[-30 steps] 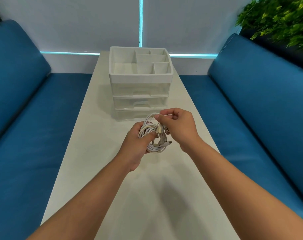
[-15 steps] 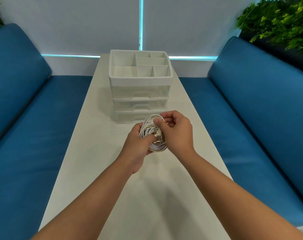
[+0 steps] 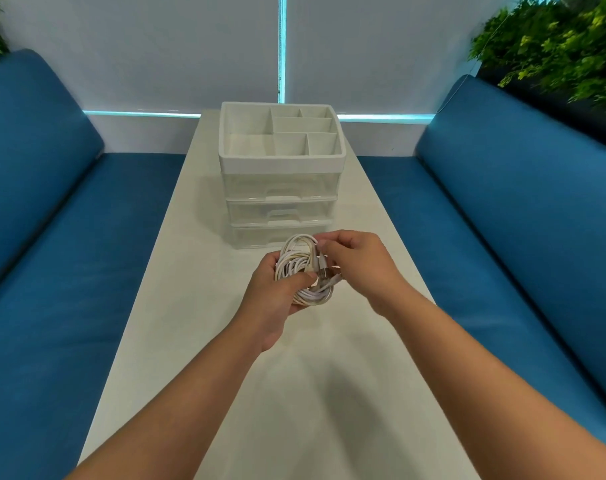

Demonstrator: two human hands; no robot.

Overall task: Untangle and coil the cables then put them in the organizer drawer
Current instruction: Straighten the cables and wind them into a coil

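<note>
A bundle of white cables (image 3: 303, 268) wound into loose loops is held above the white table (image 3: 190, 271), just in front of the organizer. My left hand (image 3: 272, 299) grips the bundle from below and the left, thumb across the loops. My right hand (image 3: 358, 261) pinches a strand at the top right of the bundle, near a plug end. The organizer (image 3: 282, 161) stands at the table's far end, with a white divided tray on top and three clear drawers below, all pushed in.
Blue upholstered benches (image 3: 52, 271) run along both long sides of the narrow table. Green plants (image 3: 558, 46) hang over the right backrest. A white wall with a glowing strip closes the far end.
The bundle and both hands have stayed in about the same spot. My right hand has shifted its fingers up to the top of the loops, and the plug end now shows beside it.
</note>
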